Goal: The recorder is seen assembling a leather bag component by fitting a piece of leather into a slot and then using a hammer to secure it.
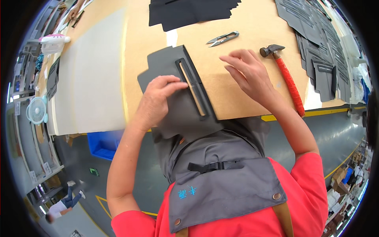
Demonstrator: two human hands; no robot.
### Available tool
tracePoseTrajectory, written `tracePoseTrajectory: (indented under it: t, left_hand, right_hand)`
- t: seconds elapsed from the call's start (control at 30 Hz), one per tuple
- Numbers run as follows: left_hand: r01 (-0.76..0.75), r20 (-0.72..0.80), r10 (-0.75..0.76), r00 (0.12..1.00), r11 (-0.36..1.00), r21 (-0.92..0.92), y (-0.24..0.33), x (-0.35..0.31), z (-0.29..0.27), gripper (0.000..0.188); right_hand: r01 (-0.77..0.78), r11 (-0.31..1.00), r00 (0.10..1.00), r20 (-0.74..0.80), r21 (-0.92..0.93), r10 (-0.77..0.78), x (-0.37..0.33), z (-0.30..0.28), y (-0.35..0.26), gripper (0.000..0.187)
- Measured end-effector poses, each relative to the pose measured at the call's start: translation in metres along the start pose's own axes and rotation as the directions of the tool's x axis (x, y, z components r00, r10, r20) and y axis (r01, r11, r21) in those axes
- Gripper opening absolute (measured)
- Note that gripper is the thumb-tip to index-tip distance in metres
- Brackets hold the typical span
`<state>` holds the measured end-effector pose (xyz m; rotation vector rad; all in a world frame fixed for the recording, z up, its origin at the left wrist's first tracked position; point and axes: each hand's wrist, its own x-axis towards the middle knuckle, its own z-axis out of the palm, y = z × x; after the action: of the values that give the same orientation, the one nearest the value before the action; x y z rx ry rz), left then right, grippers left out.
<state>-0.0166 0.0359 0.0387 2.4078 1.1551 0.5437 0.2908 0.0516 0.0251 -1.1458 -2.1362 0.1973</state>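
A dark grey panel [166,63] that looks like leather lies at the table's front edge, its near end hanging over toward my lap. A long narrow slot with a black raised border [193,89] runs along its right side, and the tabletop shows through it. My left hand [158,98] rests over the panel, thumb and forefinger pinched at the slot's left edge. Just right of the panel, my right hand [250,77] is raised above the table with thumb and fingers apart, holding nothing visible. Slight blur softens its fingertips.
Thread snips [224,38] and a red-handled hammer [288,81] lie beyond and beside my right hand. Grey panels [323,51] overlap at the right, black pieces [189,14] at the far side. A pale sheet [89,75] covers the left; a blue bin [103,145] stands below.
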Motion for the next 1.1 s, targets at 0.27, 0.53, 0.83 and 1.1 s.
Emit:
tracePoseTrajectory:
  t: [0.27,0.53,0.83,1.1]
  left_hand:
    - [0.325,-0.317,-0.264,0.911,0.933,0.156,-0.011,-0.024,0.014,0.024]
    - [0.047,-0.188,-0.046,0.981,0.999,0.002,-0.050,0.047,0.014,0.018]
    - [0.011,-0.145,-0.053,0.988,0.962,-0.272,-0.032,0.081,0.013,0.023]
    - [0.497,-0.234,-0.608,0.759,0.773,-0.395,-0.021,-0.010,-0.001,0.012]
  right_hand:
    - [0.175,0.982,0.966,0.180,0.064,-0.184,0.056,0.070,-0.008,0.011]
    - [-0.027,0.959,0.996,0.074,-0.283,0.050,0.030,0.024,0.072,0.024]
    - [-0.091,0.995,0.991,0.094,-0.051,0.095,0.057,-0.007,0.013,0.022]
    - [-0.110,0.952,0.922,0.387,0.287,-0.010,0.059,0.072,-0.042,0.014]
